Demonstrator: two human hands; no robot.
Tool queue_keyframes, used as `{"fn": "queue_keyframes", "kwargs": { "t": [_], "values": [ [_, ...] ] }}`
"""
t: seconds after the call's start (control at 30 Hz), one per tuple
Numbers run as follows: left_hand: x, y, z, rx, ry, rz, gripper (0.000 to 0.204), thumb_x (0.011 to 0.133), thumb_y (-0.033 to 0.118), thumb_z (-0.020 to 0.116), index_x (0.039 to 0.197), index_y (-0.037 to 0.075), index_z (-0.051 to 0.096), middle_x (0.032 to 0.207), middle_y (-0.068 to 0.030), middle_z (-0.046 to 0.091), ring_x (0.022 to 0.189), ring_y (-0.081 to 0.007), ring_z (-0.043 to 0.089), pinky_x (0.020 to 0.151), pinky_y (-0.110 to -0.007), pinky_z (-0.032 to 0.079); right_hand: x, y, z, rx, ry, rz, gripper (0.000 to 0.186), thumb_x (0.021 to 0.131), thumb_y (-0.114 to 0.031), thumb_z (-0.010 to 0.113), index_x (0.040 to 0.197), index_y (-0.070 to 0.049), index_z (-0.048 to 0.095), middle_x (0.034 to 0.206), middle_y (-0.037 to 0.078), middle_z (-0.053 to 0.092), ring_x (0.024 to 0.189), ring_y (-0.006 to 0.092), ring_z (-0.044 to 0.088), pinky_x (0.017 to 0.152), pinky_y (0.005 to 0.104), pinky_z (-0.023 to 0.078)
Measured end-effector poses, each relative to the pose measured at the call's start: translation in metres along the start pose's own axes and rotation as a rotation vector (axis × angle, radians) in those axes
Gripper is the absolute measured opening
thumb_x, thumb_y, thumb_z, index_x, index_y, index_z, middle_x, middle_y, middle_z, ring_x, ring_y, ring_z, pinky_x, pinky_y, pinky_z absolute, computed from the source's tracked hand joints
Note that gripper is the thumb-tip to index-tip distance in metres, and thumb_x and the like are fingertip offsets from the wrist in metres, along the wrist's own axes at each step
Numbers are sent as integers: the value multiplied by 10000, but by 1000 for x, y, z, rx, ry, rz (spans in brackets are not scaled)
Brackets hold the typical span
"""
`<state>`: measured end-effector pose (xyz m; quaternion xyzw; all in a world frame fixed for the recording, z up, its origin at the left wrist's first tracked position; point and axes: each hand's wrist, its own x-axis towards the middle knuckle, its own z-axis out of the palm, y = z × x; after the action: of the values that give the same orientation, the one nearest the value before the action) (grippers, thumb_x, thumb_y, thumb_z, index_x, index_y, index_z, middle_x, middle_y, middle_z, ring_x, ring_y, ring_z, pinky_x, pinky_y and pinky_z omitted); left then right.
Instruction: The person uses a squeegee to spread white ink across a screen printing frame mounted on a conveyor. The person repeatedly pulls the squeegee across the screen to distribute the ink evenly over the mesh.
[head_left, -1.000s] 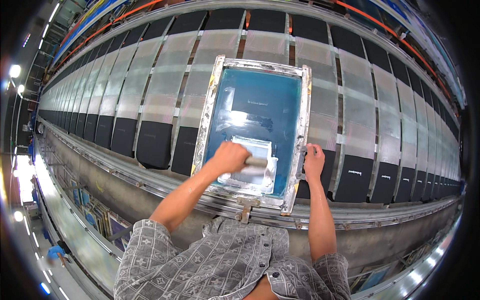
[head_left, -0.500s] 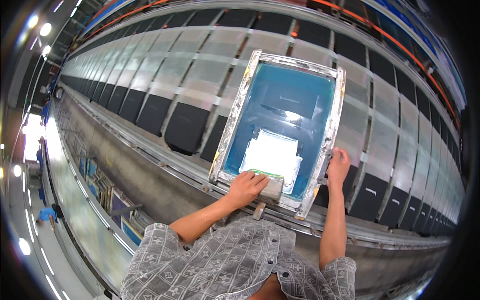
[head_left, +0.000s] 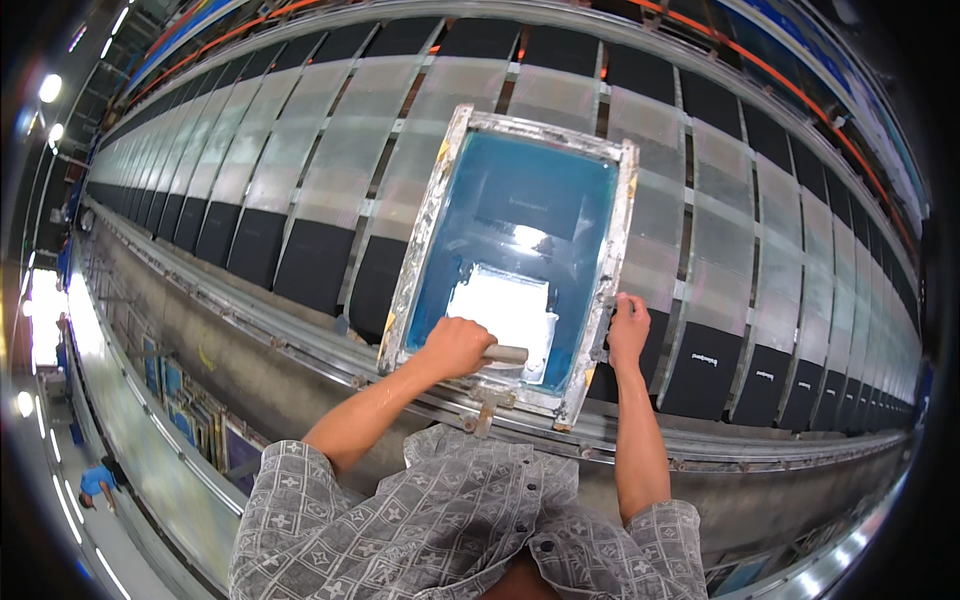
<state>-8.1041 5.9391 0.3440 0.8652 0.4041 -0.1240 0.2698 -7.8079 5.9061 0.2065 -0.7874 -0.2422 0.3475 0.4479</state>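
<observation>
A screen-printing frame (head_left: 430, 225) with worn whitish rails and blue mesh (head_left: 520, 180) lies over the row of black panels in front of me. White ink (head_left: 498, 293) is pooled on the mesh's near part. My left hand (head_left: 458, 347) is closed around a squeegee (head_left: 508, 354) at the near end of the frame, above the ink's edge. Most of the squeegee's left part is hidden under that hand. On the frame's right rail, my right hand (head_left: 628, 325) has its fingers curled at a dark grip (head_left: 603, 325), partly covered by the fingers.
Black fabric panels (head_left: 315, 265) lie on long grey boards on both sides; those at right carry small white prints (head_left: 703, 357). A metal rail (head_left: 300, 350) runs along the near edge. Framed screens (head_left: 185, 410) stand at lower left. A person in blue (head_left: 97, 483) is far left.
My left hand has turned from resting on the squeegee's top to a fist around it, and the squeegee is tilted differently. The view has shifted, with the frame now further left.
</observation>
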Motion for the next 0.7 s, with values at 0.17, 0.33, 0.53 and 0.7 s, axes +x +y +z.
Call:
{"fn": "queue_keyframes", "kwargs": {
  "t": [0.17,0.33,0.53,0.7],
  "values": [
    [87,-40,-42,95,88,50,263,684,313,794,899,166,755,791,-132,700,785,-346,675,700,-455,534,-4,-12,3,-16,-16,49,281,928,-287,615,949,-11,663,748,73,609,674,156,532,668,329,439],
    [128,-58,-61,141,54,116,272,678,305,802,891,145,749,786,-126,701,790,-353,674,706,-467,536,-13,-23,4,77,-44,75,264,937,-288,614,922,-27,657,642,17,544,571,101,478,556,303,382],
    [83,-41,-21,140,15,68,184,722,333,764,832,188,739,746,-122,687,738,-358,675,664,-474,533,-20,-35,0,140,-61,133,247,943,-288,617,918,-44,642,565,-22,472,498,68,415,486,282,320],
    [19,-18,9,64,-4,139,127,708,276,744,798,188,728,692,-89,672,691,-328,673,606,-450,531,-16,-41,-8,134,-135,164,246,947,-296,616,953,-51,629,564,-19,472,468,78,432,432,279,325]
  ]
}}
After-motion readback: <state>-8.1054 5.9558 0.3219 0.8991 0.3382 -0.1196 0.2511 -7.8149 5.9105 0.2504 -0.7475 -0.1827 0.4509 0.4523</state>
